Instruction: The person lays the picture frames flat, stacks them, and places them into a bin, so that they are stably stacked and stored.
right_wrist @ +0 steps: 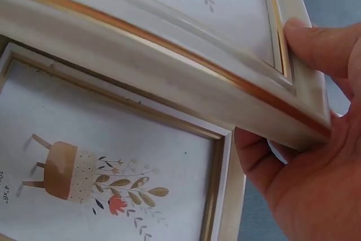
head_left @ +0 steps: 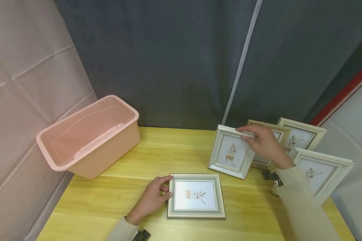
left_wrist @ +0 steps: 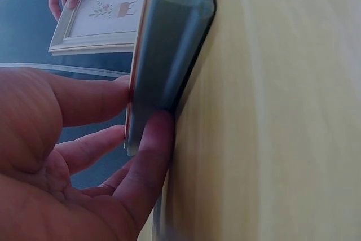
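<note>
A light picture frame (head_left: 195, 196) with a flower-pot print lies flat on the wooden table. At its left edge, my left hand (head_left: 151, 199) pinches the border; the left wrist view shows thumb and fingers (left_wrist: 93, 101) on the frame's side (left_wrist: 172, 43). Farther right, my right hand (head_left: 266, 144) grips a white picture frame (head_left: 231, 153) by its top right corner. That frame stands nearly upright, tilted, its print facing me. In the right wrist view the thumb lies on the front of its border (right_wrist: 242, 86), the other fingers behind.
Behind the held white frame stands a tan frame (head_left: 285, 131). Two more pale frames, one at the back (head_left: 316, 137) and one nearer (head_left: 335, 177), stand at the right. A pink plastic bin (head_left: 108, 150) sits at the left. A dark curtain (head_left: 175, 67) hangs behind the table (head_left: 108, 201).
</note>
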`<state>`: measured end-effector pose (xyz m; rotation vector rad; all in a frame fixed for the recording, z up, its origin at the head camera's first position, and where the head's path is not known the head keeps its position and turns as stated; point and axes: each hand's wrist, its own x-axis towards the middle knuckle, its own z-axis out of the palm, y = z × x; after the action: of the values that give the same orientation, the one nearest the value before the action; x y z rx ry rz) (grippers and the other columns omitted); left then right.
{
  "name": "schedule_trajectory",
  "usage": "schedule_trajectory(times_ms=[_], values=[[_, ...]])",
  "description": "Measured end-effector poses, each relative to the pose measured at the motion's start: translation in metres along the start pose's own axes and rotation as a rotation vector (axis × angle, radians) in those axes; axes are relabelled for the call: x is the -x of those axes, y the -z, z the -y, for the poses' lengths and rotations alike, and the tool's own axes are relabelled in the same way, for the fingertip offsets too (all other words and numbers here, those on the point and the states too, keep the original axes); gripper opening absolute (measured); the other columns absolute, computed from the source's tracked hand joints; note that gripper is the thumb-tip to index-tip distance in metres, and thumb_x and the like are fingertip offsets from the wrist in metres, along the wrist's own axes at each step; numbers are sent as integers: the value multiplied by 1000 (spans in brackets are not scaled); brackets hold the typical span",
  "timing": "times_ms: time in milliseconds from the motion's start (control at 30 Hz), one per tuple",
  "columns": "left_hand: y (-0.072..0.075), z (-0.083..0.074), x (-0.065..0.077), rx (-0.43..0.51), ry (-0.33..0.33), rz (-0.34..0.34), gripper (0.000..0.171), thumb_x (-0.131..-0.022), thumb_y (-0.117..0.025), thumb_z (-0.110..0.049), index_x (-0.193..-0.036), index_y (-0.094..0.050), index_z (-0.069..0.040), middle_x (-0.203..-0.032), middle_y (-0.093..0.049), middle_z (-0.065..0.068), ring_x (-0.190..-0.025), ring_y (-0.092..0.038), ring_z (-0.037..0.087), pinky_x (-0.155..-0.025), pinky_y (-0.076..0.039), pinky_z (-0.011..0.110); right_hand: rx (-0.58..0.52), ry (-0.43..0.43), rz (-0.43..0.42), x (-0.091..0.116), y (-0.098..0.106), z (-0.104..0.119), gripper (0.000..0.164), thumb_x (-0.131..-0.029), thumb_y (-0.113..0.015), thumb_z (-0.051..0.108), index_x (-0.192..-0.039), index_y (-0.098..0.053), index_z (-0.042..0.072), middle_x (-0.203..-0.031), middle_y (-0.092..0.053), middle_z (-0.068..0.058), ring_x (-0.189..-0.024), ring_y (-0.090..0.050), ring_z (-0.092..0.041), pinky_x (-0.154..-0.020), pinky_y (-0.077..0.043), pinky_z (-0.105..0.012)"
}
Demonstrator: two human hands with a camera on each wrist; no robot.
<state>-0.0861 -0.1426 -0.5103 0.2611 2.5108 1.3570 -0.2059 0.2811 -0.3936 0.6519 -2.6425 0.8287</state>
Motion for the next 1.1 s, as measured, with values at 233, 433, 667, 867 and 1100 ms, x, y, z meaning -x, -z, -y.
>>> schedule_trajectory(times_ms=[233,433,667,867,1100], values=[[0,-1,-1,7,1,2,58,-97,-76,-14,-152,-57,-18,-141,-60,11,-105,-64,17,-77,-57,22,-3,-31,-43,5,8,10,33,-96,-74,2,-127,-76,14,-124,-76,-15,-114,-70,-37,-95,-54,-59],[2,0,0,14,7,-3,57,-97,-77,-15,-151,-58,-17,-141,-61,12,-104,-64,17,-77,-57,23,-13,-41,-108,11,11,17,32,-96,-74,2,-126,-76,12,-126,-75,-14,-117,-69,-37,-99,-52,-42],[5,-3,-2,18,2,-74,55,-96,-79,-24,-148,-60,-21,-136,-64,7,-106,-64,18,-81,-59,26,-74,-38,-198,20,14,23,33,-97,-73,1,-128,-76,12,-126,-76,-12,-116,-64,-1,-98,-37,-1],[8,-15,0,75,-55,-135,49,-99,-76,-33,-145,-62,-23,-133,-67,1,-111,-65,17,-89,-58,30,-139,-48,-260,31,13,33,37,-93,-74,-6,-127,-76,9,-125,-75,-17,-108,-58,17,-85,-44,-1],[10,-35,-6,218,-224,-159,42,-102,-72,-25,-143,-62,-22,-136,-67,13,-118,-65,31,-96,-60,30,-267,-90,-260,42,5,49,36,-95,-72,-6,-129,-74,6,-122,-72,12,-95,-67,10,-73,-54,-7]])
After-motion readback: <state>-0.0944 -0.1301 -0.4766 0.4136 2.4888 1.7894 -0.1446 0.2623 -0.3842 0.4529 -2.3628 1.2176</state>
